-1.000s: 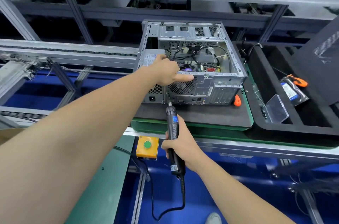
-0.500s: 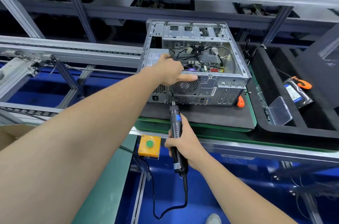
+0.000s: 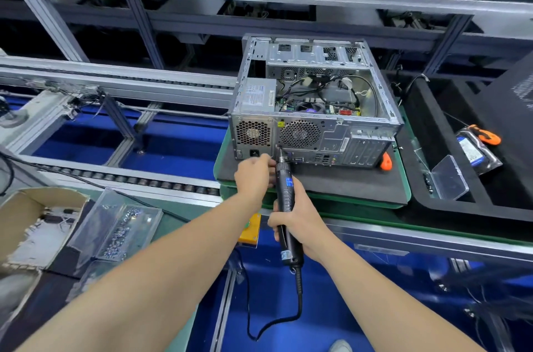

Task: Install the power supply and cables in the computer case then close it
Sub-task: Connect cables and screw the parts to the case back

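The open metal computer case (image 3: 360, 135) lies on a black foam mat (image 3: 340, 184), rear panel toward me. The grey power supply (image 3: 258, 96) sits in its left rear corner, with black cables (image 3: 323, 89) loose over the motherboard. My right hand (image 3: 300, 221) grips a black electric screwdriver (image 3: 285, 198), whose bit touches the rear panel just below the power supply's lower right corner. My left hand (image 3: 253, 175) is closed beside the bit, its fingertips pinched at the screwdriver tip; whether a screw sits between them is hidden.
A clear tray of screws (image 3: 121, 230) and a cardboard box (image 3: 31, 224) sit at lower left. The black side panel (image 3: 513, 109) leans in a foam tray (image 3: 461, 207) at the right, beside a clear plastic box (image 3: 450, 178) and a bagged drive (image 3: 476, 152). A yellow button box (image 3: 251, 233) hangs below.
My left hand came off the top of the case and dropped down to the screwdriver tip. The view shifted left, showing the screw tray and box.
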Demonstrator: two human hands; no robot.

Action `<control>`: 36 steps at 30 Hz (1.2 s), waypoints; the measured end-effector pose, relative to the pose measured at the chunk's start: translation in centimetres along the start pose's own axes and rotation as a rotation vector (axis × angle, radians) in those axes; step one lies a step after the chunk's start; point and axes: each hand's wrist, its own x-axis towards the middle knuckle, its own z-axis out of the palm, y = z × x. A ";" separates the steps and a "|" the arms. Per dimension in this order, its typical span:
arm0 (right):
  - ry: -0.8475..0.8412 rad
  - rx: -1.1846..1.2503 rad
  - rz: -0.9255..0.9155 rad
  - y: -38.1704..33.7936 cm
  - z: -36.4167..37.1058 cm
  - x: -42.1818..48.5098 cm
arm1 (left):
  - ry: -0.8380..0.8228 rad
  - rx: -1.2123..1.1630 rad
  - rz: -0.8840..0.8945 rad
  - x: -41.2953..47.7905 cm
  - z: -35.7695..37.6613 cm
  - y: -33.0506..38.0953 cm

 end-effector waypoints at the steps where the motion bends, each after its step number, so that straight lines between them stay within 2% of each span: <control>1: 0.000 -0.004 -0.004 0.0 0.0 0.0 | -0.115 -0.126 -0.130 -0.1 0.1 0.1; 3: 0.006 -0.015 -0.015 0.1 0.0 0.1 | -0.301 -0.271 -0.219 0.1 0.3 0.4; 6: 0.001 -0.014 -0.026 0.3 -0.1 0.2 | -0.386 -0.273 -0.218 0.5 0.6 0.9; 15: -0.012 0.001 -0.023 0.7 -0.1 0.3 | -0.346 -0.309 -0.316 1.0 1.2 1.4; 25: -0.029 0.000 -0.040 0.3 -0.1 0.3 | -0.343 -0.312 -0.294 0.8 1.4 1.7; 29: -0.026 0.024 -0.028 0.4 0.0 0.6 | -0.279 -0.193 -0.261 0.7 1.2 2.2; 31: -0.013 0.045 -0.012 0.5 0.1 0.6 | -0.051 0.076 -0.050 0.5 0.5 2.5; 33: -0.011 0.068 -0.008 0.6 0.3 0.6 | 0.259 0.414 0.412 0.5 -0.7 3.2; 34: -0.017 0.082 -0.008 0.6 0.3 0.6 | 0.345 0.489 0.662 0.4 -1.2 4.1; 36: -0.030 0.105 -0.007 0.6 0.4 0.6 | 0.367 0.497 1.025 1.2 -1.8 6.7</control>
